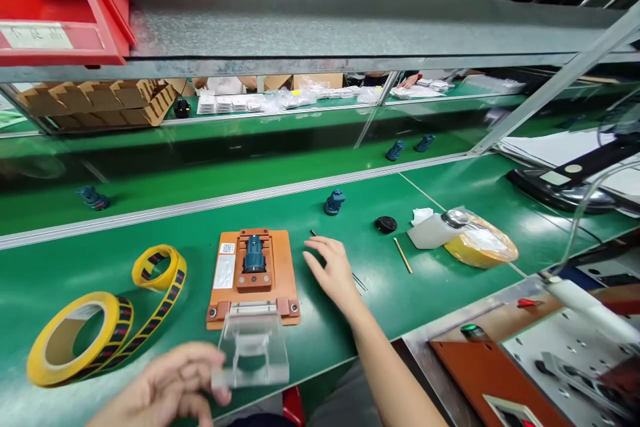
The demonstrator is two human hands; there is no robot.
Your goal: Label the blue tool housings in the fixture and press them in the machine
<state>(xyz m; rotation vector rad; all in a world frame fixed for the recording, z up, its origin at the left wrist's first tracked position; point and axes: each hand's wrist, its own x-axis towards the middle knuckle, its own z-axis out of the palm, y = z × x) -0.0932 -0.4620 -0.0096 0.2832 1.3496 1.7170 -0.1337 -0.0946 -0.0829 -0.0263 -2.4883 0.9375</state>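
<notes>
Green workbench [430, 293], clear plastic cover [253, 357] pinched at its near edge by left hand [160, 390], likely stiff, light and slippery, best held by edges; right hand [333, 273] open beside orange plate [286, 273].
</notes>
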